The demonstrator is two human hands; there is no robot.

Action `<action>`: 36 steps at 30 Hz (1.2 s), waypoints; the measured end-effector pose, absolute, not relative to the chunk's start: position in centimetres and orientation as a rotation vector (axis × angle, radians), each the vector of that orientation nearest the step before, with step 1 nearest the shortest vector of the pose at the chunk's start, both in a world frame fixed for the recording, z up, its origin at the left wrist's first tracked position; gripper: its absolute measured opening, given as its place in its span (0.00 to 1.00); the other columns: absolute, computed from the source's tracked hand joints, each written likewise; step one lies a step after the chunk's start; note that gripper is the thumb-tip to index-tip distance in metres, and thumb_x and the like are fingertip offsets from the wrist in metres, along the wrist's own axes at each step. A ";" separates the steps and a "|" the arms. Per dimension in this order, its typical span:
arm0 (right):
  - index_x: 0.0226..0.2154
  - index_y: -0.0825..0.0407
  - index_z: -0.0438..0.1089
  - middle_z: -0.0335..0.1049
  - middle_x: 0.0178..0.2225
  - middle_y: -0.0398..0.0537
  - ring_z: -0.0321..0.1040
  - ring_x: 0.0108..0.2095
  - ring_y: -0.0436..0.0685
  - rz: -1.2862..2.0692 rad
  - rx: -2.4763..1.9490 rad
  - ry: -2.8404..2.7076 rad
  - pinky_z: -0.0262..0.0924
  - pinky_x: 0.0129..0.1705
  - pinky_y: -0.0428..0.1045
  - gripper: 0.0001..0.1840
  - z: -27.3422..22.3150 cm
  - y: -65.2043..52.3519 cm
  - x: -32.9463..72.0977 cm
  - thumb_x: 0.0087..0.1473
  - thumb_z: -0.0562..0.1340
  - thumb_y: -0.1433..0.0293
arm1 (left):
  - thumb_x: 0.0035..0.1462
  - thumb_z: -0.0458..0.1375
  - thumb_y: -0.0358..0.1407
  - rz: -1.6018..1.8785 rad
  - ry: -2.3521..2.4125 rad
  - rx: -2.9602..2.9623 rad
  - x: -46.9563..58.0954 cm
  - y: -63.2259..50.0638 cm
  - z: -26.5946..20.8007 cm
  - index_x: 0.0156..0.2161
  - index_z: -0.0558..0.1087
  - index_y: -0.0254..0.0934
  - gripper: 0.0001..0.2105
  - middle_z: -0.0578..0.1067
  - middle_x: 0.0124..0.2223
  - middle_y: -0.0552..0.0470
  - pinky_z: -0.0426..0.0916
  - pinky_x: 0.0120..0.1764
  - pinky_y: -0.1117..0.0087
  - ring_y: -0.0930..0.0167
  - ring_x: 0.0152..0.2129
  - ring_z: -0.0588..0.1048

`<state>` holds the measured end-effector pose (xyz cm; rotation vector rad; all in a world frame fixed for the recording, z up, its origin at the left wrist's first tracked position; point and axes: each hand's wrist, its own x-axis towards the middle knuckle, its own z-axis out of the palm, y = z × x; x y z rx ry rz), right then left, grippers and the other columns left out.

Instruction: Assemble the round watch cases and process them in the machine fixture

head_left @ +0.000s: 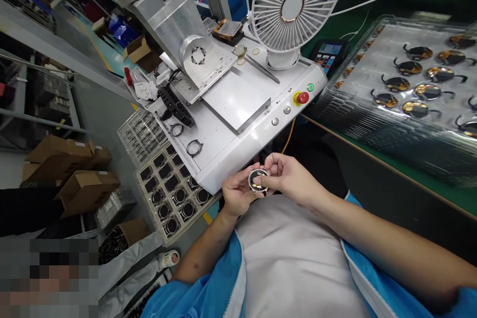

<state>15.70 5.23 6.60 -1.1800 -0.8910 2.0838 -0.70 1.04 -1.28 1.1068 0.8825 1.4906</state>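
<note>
1. Okay, far left: open cardboard boxes (55,159) on the floor side; nearer, another person's pale trouser leg (130,263).
2. Left of the machine: tray (151,208) with rows of dark square and round parts; a second clear tray (143,134) just beyond it.
3. White machine base (253,141), centre. Two thin dark rings (194,147) lie on its left end, near a black fixture (177,107). Metal head (167,15) stands at the far side; flat white plate (238,97) to its right.
4. Left hand (238,191): fingers and thumb clamped on the rim of a small round part (254,177), in front of the machine's near edge, close to the body.
5. Right hand (290,176): thumb over the part's face, index finger bent at the upper edge; remaining fingers curled, can't tell if touching.
6. Farther back: tweezers (263,69), then white fan (292,7). Red button (303,98) and lit green one (310,87) on the right front panel.
7. Far right: stacked clear trays (350,114); the top one bears round dark-and-gold parts (415,109) with curved tails.
</note>
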 end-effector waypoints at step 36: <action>0.23 0.53 0.66 0.66 0.14 0.41 0.58 0.13 0.46 1.678 -1.180 -1.260 0.52 0.15 0.41 0.24 7.5 11.0 16.5 0.42 0.78 0.57 | 0.45 0.76 0.29 1.510 1.266 1.331 -1.0 0.6 1.3 0.59 0.75 0.38 0.34 0.83 0.53 0.39 0.81 0.49 0.64 0.62 0.44 0.85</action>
